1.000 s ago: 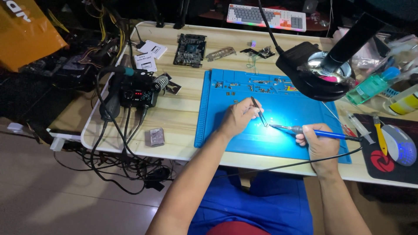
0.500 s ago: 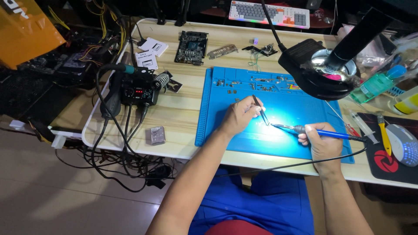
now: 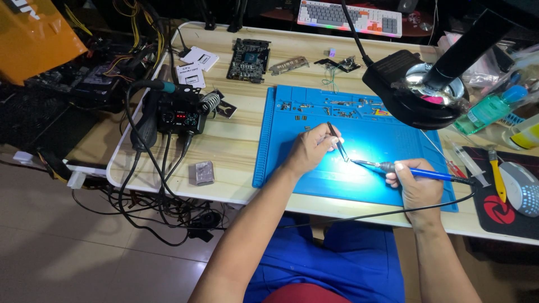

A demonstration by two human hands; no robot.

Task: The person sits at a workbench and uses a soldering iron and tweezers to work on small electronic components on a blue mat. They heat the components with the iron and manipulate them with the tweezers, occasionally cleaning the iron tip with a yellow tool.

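Observation:
My left hand (image 3: 307, 149) holds thin dark tweezers (image 3: 337, 141) with their tips down on the blue work mat (image 3: 292, 163), in a bright lit patch. My right hand (image 3: 414, 182) grips a blue-handled soldering iron (image 3: 404, 170); its metal tip points left and nearly meets the tweezer tips. Whatever small part lies between the two tips is too small to see. A black cable runs from the iron's handle across the table's front edge.
A black magnifier lamp (image 3: 415, 90) hangs over the mat's right side. A black soldering station (image 3: 179, 115) with cables sits left. A circuit board (image 3: 249, 59), keyboard (image 3: 348, 17), green bottle (image 3: 487, 111), mouse (image 3: 519, 188) and small metal block (image 3: 201, 172) lie about.

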